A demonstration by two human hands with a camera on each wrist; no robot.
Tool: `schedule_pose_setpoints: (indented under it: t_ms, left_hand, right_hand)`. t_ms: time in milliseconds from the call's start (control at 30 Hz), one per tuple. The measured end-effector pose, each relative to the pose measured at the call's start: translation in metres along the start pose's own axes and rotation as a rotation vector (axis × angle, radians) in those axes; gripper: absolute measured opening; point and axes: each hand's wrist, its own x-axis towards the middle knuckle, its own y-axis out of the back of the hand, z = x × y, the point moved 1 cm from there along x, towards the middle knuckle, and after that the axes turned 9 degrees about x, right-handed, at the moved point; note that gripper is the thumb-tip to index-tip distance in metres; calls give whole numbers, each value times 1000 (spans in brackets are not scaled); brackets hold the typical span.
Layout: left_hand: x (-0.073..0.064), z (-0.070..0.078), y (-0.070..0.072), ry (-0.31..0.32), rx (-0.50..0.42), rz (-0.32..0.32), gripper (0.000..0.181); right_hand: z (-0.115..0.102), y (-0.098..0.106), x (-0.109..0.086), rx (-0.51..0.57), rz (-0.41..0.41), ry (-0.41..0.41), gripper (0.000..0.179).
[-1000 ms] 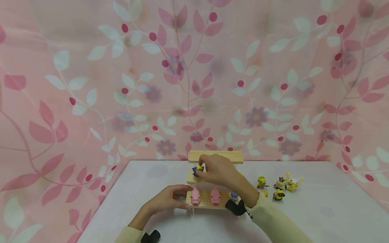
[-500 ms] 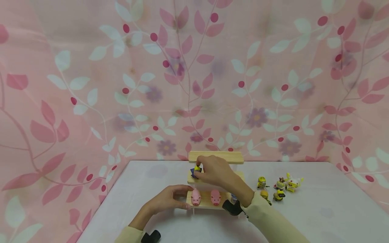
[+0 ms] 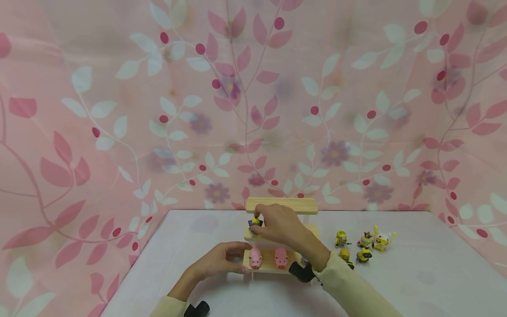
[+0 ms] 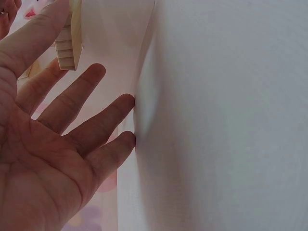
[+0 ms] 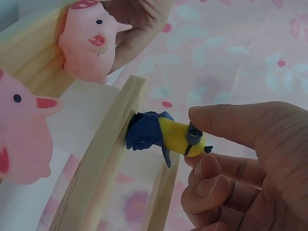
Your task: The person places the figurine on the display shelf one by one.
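My right hand (image 3: 283,224) pinches a yellow minion figure in a blue outfit (image 5: 175,134) by its head, between thumb and fingers. The figure's blue base meets the middle tier at the left end of a three-tier wooden display shelf (image 3: 281,205). At the lowest tier's left end, my left hand (image 3: 218,259) steadies the shelf, thumb in front and index finger behind the wooden plank (image 4: 70,48); its other fingers are spread. Two pink pig figures (image 3: 255,258) sit on that lowest tier, the left one close to my left fingers.
Several small yellow figures (image 3: 364,255) stand grouped on the white table (image 3: 416,273), right of the shelf. A pink floral cloth (image 3: 253,110) hangs behind the table. My right wrist and its black camera (image 3: 301,271) cover the lowest tier's right end.
My right hand has shifted slightly left with the minion figure, bringing it near the middle tier's left end. My left hand stays at the shelf.
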Motion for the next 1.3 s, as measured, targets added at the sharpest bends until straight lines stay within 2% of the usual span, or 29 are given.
schedule_pose_setpoints:
  t_ms: [167,367,600,1000,1300]
  left_hand:
    - [0,0,0,-1,-8,-4,52]
    - [0,2,0,2,-15,-10,52]
    - [1,3,0,0,-24,-9,52]
    - [2,2,-1,-2,-23,-3,52]
    - [1,1,-1,-9,-28,-3,52]
  right_hand:
    - [1,2,-2,-4,13,7,29]
    - [5,10,-13,-16,65,34,32]
    - [13,18,-32,-44,83,-6,29]
    - [28,32,-70,-93,107,4,25]
    - [45,35,-91,-118,134,-27,24]
